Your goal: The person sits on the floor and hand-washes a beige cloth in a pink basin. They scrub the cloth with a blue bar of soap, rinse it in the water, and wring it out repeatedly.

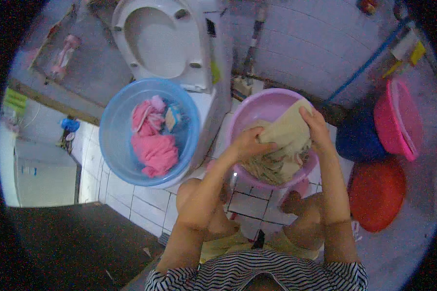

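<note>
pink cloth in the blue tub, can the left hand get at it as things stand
Probably yes, if the left hand lets go of the pale cloth: the blue tub is open-topped and to its left, with nothing covering the pink cloth.

Top point(296, 264): patterned throughout with narrow black and white stripes
Sleeves point(347, 275): cut short, striped to match
Forearms point(335, 194): left uncovered
Shorts point(223, 246): coloured pale yellow, partly hidden by the top

No lettering is legible around the mauve basin point(239, 119), the green patch point(15, 101) and the white box's point(46, 188) blue mark point(29, 170) far to its left both blurred.
</note>
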`<action>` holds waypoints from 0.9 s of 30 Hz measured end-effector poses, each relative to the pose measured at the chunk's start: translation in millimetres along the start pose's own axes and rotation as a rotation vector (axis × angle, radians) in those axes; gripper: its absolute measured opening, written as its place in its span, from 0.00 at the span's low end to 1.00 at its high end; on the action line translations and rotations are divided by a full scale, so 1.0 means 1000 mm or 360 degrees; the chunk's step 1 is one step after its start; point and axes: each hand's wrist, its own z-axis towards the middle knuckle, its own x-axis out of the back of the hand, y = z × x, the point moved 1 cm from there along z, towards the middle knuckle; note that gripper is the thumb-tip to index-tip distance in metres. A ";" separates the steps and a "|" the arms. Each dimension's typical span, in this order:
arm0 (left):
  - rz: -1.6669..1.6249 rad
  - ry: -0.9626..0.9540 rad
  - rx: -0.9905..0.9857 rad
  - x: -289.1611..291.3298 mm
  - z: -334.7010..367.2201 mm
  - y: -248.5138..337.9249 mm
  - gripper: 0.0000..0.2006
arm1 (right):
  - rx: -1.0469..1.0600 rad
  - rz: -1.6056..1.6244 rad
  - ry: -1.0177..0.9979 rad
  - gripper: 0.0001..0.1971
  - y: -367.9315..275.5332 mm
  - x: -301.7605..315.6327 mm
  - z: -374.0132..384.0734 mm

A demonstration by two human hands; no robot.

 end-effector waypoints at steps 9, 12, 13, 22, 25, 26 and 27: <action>0.0032 0.0114 -0.0053 0.009 -0.002 -0.004 0.19 | -0.0013 0.0383 0.0015 0.17 -0.002 0.019 0.007; -0.0071 0.0151 -0.0100 0.012 0.002 -0.008 0.17 | 0.0061 0.0455 0.0023 0.17 -0.003 0.026 0.009; -0.0111 0.0173 -0.0146 0.013 0.003 -0.011 0.17 | 0.0054 0.0449 0.0034 0.17 -0.003 0.025 0.009; -0.1051 0.0096 -0.0159 0.005 -0.011 0.009 0.15 | -0.0040 0.0092 0.0035 0.20 0.005 0.014 0.009; -0.1429 -0.0052 -0.0168 0.004 -0.012 0.006 0.16 | -0.0027 -0.0285 -0.0193 0.23 0.009 0.005 -0.001; -0.1467 -0.0051 -0.0140 0.004 -0.013 0.008 0.16 | 0.0021 -0.0411 -0.0343 0.24 0.015 0.006 -0.002; -0.1504 -0.0052 -0.0113 0.004 -0.015 0.012 0.17 | 0.0071 -0.0536 -0.0492 0.24 0.018 0.004 -0.003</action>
